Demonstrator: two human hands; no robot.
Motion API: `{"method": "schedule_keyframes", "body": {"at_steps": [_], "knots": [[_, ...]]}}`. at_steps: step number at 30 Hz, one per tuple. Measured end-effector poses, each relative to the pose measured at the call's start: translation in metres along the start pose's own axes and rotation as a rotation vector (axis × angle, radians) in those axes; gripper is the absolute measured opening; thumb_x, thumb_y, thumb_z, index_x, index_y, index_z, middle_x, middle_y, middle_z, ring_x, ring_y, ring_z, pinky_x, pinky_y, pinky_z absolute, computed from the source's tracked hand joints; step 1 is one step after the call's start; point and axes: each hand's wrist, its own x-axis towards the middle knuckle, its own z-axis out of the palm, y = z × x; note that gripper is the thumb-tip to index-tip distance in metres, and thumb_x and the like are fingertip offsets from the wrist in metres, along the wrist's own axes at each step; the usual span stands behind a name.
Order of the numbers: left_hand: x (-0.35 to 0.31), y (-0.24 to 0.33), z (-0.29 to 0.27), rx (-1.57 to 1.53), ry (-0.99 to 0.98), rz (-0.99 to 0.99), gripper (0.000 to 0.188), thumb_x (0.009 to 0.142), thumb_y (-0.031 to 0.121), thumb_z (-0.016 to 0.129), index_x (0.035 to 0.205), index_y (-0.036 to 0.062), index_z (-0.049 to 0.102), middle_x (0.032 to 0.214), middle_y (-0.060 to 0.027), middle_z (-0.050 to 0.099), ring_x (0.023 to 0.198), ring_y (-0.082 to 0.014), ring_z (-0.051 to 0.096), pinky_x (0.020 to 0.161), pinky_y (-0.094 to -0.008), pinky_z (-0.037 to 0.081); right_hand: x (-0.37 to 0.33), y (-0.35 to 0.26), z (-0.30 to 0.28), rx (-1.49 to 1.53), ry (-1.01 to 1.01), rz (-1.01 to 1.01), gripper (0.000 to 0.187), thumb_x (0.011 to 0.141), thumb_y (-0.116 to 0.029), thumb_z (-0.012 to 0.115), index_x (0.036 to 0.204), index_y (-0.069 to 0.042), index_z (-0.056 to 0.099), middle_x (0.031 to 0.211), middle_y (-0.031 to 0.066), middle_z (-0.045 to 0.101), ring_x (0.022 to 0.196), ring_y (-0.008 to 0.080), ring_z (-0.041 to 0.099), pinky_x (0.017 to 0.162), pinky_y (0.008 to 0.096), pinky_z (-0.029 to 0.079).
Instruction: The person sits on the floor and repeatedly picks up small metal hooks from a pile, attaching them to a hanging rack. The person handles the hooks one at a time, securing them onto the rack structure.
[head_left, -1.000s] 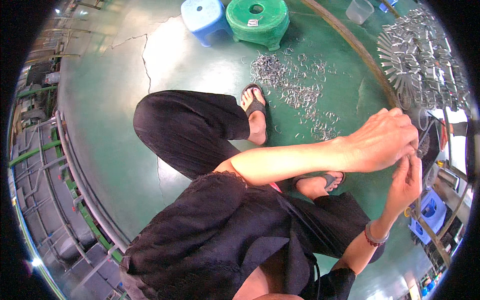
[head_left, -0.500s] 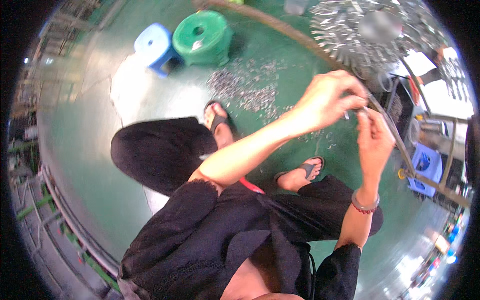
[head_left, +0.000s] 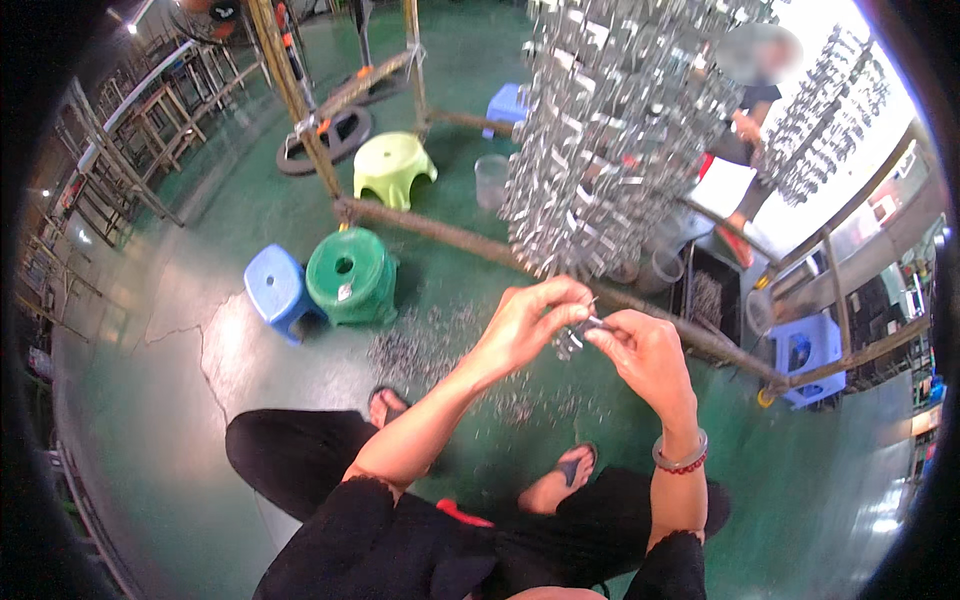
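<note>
My left hand and my right hand meet in front of me, just below a large hanging bunch of shiny metal parts. Both are closed, thumbs and fingers pinched. Small silvery metal pieces show between the fingertips, and a thin bit sticks up by the left ones. Their exact shape is too small to make out. The hanging bunch is made of many thin strips and is close to my fingertips. Scattered metal bits lie on the green floor beneath my left forearm.
A wooden frame with a low bar crosses ahead. Green, blue and yellow-green stools stand left of my hands, a blue-purple stool at right. Behind the bunch, another person is near a second hanging bunch.
The view has tilted up, showing more of the hanging bunch and frame. My hands, still close together, appear lower and further left, and metal pieces now show between them.
</note>
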Motion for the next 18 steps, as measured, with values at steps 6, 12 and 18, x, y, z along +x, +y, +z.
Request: {"method": "schedule_keyframes", "body": {"at_steps": [6,12,18], "knots": [[0.025,0.032,-0.006,-0.091,0.042,0.13,0.014,0.087,0.014,0.063,0.093,0.0021,0.063,0.089,-0.001,0.063,0.088,-0.0091,0.056,0.081,-0.0258,0.045,0.035,-0.011,-0.048,0.499,0.36,0.078,0.023,0.089,-0.014,0.06,0.108,0.0,0.062,0.059,-0.0028,0.05,0.047,0.0015,0.042,0.041,0.0189,0.032],[0.039,0.049,-0.009,-0.123,0.07,0.175,0.014,0.087,0.014,0.063,0.094,0.0029,0.063,0.089,0.0008,0.062,0.085,-0.0069,0.055,0.077,-0.0237,0.045,0.07,0.013,-0.033,0.419,0.573,0.033,0.023,0.088,-0.014,0.062,0.107,-0.002,0.063,0.058,-0.0021,0.052,0.047,0.0033,0.043,0.043,0.0213,0.035],[0.041,0.032,-0.017,-0.182,0.132,0.174,0.017,0.087,0.015,0.063,0.097,0.0016,0.063,0.087,-0.0019,0.064,0.084,-0.0074,0.058,0.075,-0.0237,0.046,0.088,0.005,0.008,0.089,0.756,-0.019,0.027,0.081,-0.013,0.069,0.105,-0.004,0.063,0.057,0.0042,0.053,0.051,0.0119,0.048,0.052,0.0291,0.042]]}}
